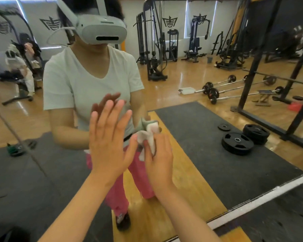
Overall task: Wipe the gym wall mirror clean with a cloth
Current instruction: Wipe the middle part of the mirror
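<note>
Glass of the wall mirror (pixel 191 119) is seen across almost the whole view, with the person reflected in it on the left half. The left hand (pixel 108 142) is held up flat before the glass, fingers straight and spread, nothing gripped; whether the glass is touched cannot be told. Just to its right a crumpled white cloth (pixel 147 138) is gripped by the right hand (pixel 160 158), fingers curled round it, and is met by its own reflection at the glass; black weight plates (pixel 237 143) and barbells (pixel 234 88) are reflected further right.
</note>
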Motion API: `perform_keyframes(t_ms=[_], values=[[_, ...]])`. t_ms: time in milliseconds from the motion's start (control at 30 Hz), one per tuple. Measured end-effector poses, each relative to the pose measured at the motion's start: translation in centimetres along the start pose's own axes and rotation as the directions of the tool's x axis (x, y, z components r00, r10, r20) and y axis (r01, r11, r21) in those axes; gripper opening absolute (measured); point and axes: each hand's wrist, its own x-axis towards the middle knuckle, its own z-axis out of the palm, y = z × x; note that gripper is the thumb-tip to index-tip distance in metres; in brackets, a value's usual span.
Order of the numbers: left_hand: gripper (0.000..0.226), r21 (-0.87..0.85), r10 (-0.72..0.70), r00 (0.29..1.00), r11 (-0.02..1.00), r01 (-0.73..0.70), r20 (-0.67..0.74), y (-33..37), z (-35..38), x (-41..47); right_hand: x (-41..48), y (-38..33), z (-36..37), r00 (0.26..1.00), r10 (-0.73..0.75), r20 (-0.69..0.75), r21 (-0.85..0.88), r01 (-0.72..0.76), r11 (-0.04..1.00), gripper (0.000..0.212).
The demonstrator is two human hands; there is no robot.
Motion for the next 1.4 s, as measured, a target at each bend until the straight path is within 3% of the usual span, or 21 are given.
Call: perform_keyframes(t_ms=[133,233,333,467,567,733,867,933,1033,1167,1400], values=[[0.050,-0.019,0.079,0.996,0.997,-0.078,0.035,3.9,2.6,2.4,1.6,2.2,-2.2,0.994,-0.101,0.051,-0.035,0.103,0.994,0.020],[0.051,-0.036,0.103,0.994,0.994,-0.101,0.045,5.9,4.5,4.3,3.7,4.5,-5.6,0.999,-0.048,-0.022,-0.015,0.047,0.999,0.018],[0.052,-0.031,0.101,0.994,0.995,-0.100,0.049,7.9,6.5,6.1,6.6,7.8,-9.6,0.987,0.056,-0.151,-0.023,-0.060,0.998,0.004],[0.054,0.082,0.102,0.994,0.991,-0.104,0.033,9.2,9.0,6.5,10.5,12.9,-15.7,0.924,0.276,-0.267,-0.017,-0.290,0.957,0.012],[0.059,0.182,0.120,0.993,0.976,-0.118,-0.003,9.1,10.1,6.1,11.6,15.2,-18.0,0.887,0.349,-0.302,-0.021,-0.372,0.928,0.011],[0.057,0.195,0.124,0.992,0.974,-0.114,-0.040,9.0,10.4,6.0,9.5,12.0,-13.9,0.903,0.261,-0.341,0.004,-0.277,0.961,0.013],[0.058,0.212,0.131,0.990,0.970,-0.117,-0.054,8.9,10.5,5.9,6.6,9.1,-9.8,0.994,-0.016,-0.104,-0.038,0.012,0.999,0.011],[0.059,0.218,0.127,0.990,0.970,-0.110,-0.063,8.9,10.6,5.9,6.5,9.6,-9.7,0.992,-0.127,0.013,-0.085,0.128,0.988,0.028],[0.059,0.218,0.129,0.989,0.970,-0.110,-0.078,9.0,10.7,5.8,7.8,11.0,-11.5,0.981,-0.191,0.035,-0.118,0.193,0.974,0.030],[0.059,0.228,0.138,0.986,0.967,-0.115,-0.089,8.9,10.7,5.7,10.1,13.7,-15.1,0.980,-0.196,-0.024,-0.111,0.192,0.975,0.020],[0.059,0.267,0.133,0.987,0.958,-0.104,-0.093,8.9,11.0,5.6,13.8,18.1,-21.0,0.989,0.059,-0.137,-0.075,-0.070,0.995,0.008]])
